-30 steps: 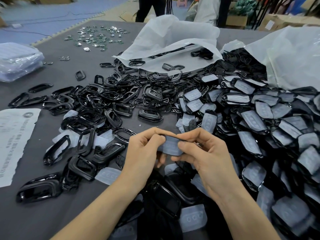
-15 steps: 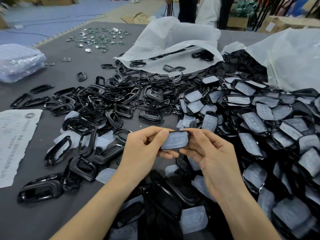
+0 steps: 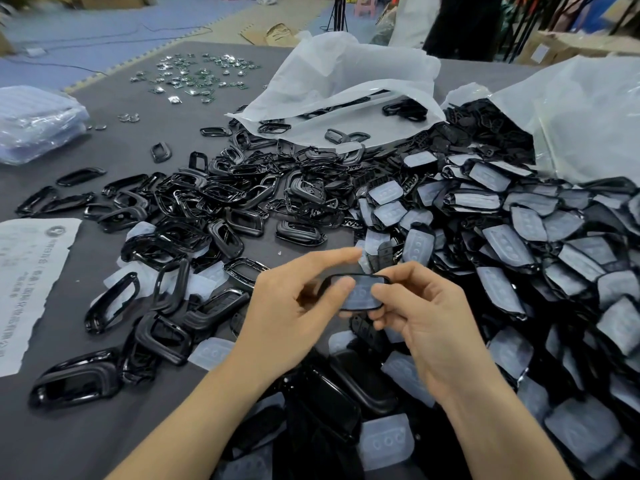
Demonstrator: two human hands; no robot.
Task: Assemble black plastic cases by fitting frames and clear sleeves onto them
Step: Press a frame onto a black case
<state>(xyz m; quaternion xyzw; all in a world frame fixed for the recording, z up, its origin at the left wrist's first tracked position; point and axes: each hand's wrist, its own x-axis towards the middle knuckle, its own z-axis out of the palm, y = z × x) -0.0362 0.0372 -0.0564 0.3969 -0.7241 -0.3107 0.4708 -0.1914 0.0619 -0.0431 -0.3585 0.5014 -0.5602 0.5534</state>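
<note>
Item: black frame (image 3: 356, 275) with clear sleeve (image 3: 362, 295) seated in its opening, held in the air between both hands above the grey table (image 3: 86, 434).
- Right hand (image 3: 429, 320): thumb and curled fingers pinch the frame's right end.
- Left hand (image 3: 287, 317): thumb lies on the left end, lower fingers curled behind it; index finger raised straight above the frame, not touching it.
- Beyond the fingertips: heap of loose black frames (image 3: 242, 199).
- Right of the right hand's fingers: heap of sleeved black cases (image 3: 519, 244), spilling from a white plastic bag (image 3: 581, 112).
- Below the wrists: loose clear sleeves (image 3: 384, 441) among dark cases.
- Left of the left hand: printed paper sheet (image 3: 31, 271).
- Far beyond the fingers: second white bag (image 3: 346, 77), scattered small metal parts (image 3: 194, 76).
</note>
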